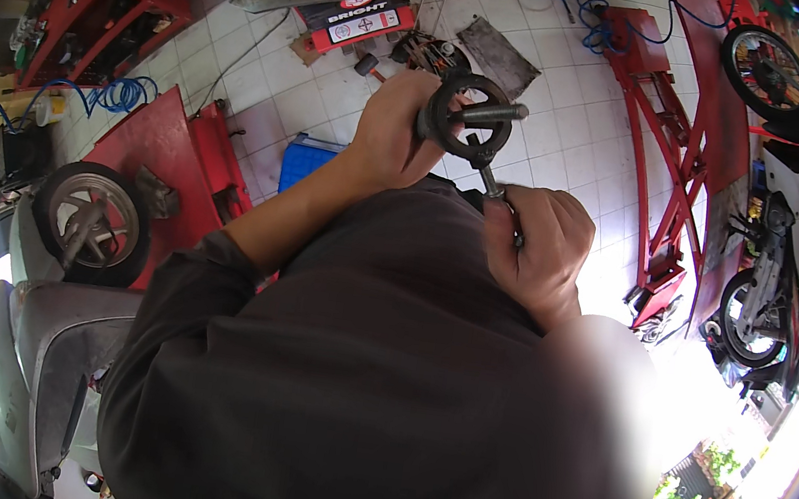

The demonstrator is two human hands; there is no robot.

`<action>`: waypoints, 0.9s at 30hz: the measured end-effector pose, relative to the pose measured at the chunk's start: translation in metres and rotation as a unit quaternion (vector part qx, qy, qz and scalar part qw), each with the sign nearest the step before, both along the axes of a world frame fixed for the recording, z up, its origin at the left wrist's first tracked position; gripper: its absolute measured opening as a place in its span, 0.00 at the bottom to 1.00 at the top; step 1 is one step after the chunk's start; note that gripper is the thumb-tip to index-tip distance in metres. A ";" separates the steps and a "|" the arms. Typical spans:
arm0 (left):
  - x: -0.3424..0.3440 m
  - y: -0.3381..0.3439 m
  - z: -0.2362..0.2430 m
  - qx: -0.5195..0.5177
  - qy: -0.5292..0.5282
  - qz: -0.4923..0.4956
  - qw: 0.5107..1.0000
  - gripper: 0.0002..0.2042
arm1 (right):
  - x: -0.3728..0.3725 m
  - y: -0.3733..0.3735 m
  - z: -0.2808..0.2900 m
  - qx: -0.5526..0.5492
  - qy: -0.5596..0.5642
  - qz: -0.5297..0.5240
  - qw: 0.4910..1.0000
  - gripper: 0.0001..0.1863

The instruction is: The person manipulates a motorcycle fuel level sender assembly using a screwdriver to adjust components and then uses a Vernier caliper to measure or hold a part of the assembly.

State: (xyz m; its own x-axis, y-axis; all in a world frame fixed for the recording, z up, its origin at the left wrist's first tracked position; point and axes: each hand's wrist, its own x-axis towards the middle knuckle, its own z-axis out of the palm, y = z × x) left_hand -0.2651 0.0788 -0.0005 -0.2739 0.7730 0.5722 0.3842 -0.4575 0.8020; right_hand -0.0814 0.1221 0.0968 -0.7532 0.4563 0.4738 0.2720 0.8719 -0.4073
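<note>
In front of my chest my left hand (398, 133) is closed round the left side of a dark metal ring (438, 121). A thick threaded rod (494, 114) sticks out through the ring's opening, pointing right. Lower down, my right hand (543, 246) pinches a slim metal shaft (491, 178) between thumb and bent fingers. The shaft's upper end meets the lower rim of the ring, where a small dark piece (476, 147) shows. What sits at the shaft's other end is hidden inside my right fist, so its kind does not show.
Beyond my hands, a hammer (367, 65), a round tray of tools (426, 47) and a flat metal plate (496, 55) lie on the tiled floor. A blue box (306, 163) is by my left forearm. Red lifts (155, 152) flank me, with motorcycles and a red tool cart (114, 5).
</note>
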 end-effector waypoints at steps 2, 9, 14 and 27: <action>-0.001 -0.002 -0.001 0.008 0.005 -0.016 1.000 0.13 | 0.000 0.000 0.009 -0.017 -0.001 0.023 1.000 0.17; 0.006 -0.003 -0.008 0.035 -0.061 -0.064 0.995 0.13 | 0.000 -0.011 0.004 0.053 0.051 0.019 0.997 0.21; -0.005 0.005 -0.015 0.086 0.020 -0.084 0.993 0.12 | 0.005 -0.007 0.004 0.040 0.036 0.033 0.998 0.19; -0.002 0.000 -0.007 0.069 0.034 -0.116 0.990 0.07 | 0.007 -0.020 0.013 0.045 0.038 0.001 0.998 0.18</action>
State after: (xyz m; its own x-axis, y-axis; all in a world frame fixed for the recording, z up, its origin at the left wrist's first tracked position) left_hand -0.2671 0.0791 -0.0077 -0.0554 0.7238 0.6878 0.3059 -0.6434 0.7017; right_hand -0.0742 0.1023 0.1093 -0.7141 0.4077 0.5691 0.2408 0.9064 -0.3471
